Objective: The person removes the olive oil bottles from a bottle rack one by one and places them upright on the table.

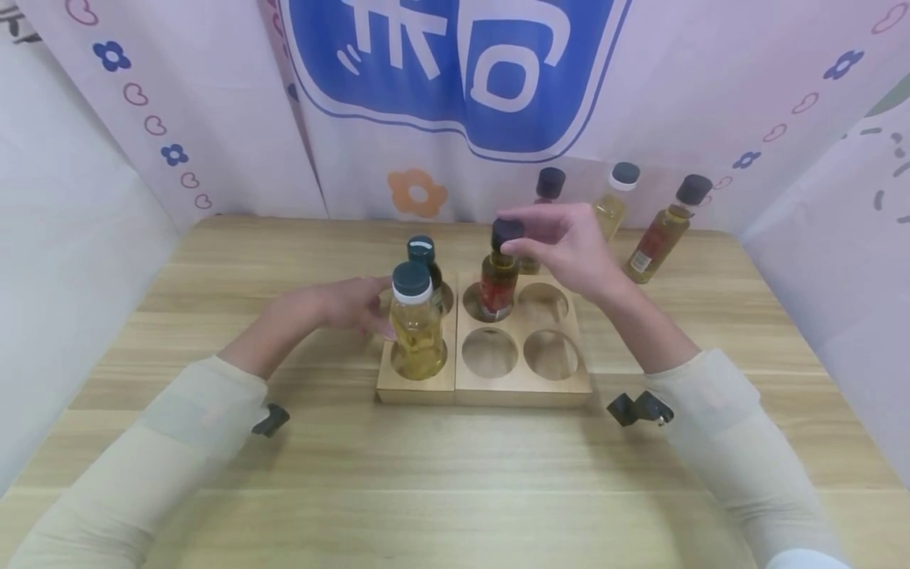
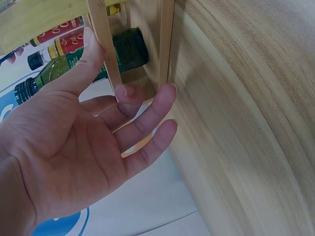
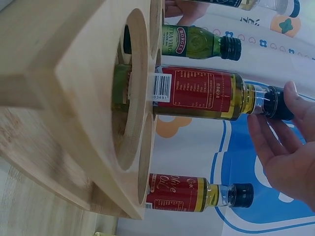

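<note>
Simply a red-labelled, black-capped bottle (image 3: 197, 93)

Star of the show is a red-labelled oil bottle (image 1: 498, 286), black cap, barcode low on the label, golden oil in the neck. It's roughly upright, bottom end inside the 12 o'clock hole (back row, middle) of a pale wooden rack (image 1: 522, 397) with two rows of three round holes. Right hand (image 1: 579, 249) has its cap pinched. Left hand (image 1: 340, 307) is between the rack's 9 and 10 o'clock, fingers loosely bent, right by a clear bottle (image 1: 418, 336) of yellow oil standing at 8. Green Borges bottle (image 3: 194, 42) stands at 10.
</note>
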`<state>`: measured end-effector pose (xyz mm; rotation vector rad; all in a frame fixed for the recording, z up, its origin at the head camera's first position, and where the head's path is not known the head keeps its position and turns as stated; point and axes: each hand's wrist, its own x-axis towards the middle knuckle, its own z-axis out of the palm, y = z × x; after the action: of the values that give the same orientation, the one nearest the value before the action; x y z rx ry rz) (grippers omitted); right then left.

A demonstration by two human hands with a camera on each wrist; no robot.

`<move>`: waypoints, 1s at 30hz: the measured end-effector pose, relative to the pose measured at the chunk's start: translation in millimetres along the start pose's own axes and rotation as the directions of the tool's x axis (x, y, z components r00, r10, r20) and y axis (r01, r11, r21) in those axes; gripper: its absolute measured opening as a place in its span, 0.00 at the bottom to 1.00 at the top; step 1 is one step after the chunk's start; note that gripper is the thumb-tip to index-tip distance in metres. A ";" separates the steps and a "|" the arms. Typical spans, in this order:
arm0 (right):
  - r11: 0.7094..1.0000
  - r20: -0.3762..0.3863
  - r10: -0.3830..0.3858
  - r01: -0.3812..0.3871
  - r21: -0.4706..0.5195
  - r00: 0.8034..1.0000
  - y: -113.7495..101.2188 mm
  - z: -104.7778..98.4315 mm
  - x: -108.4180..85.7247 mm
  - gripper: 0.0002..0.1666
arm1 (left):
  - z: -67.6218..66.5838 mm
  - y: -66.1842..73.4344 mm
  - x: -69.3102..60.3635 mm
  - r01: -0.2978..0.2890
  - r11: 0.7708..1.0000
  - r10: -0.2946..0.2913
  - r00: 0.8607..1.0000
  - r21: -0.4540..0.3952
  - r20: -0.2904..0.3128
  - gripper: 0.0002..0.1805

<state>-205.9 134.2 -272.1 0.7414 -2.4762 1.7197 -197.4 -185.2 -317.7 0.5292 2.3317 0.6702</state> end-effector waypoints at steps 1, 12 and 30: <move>1.000 -0.004 -0.003 0.003 0.001 1.000 -0.3 0.2 -0.3 0.21 | 0.3 -0.7 -0.1 0.002 1.000 -0.002 1.000 -0.008 0.000 0.58; 0.995 -0.115 -0.078 0.084 0.049 0.990 -18.8 -1.3 0.5 0.18 | 1.3 -2.0 -1.0 0.002 1.000 -0.003 1.000 -0.018 -0.006 0.57; 0.966 -0.221 -0.137 0.179 0.185 0.966 -33.1 -8.0 9.7 0.16 | 1.6 -2.9 0.7 0.017 1.000 -0.017 1.000 -0.002 -0.002 0.58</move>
<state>-203.1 128.8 -237.2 0.7121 -2.0692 1.9017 -197.4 -186.6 -320.8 0.5069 2.3349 0.6653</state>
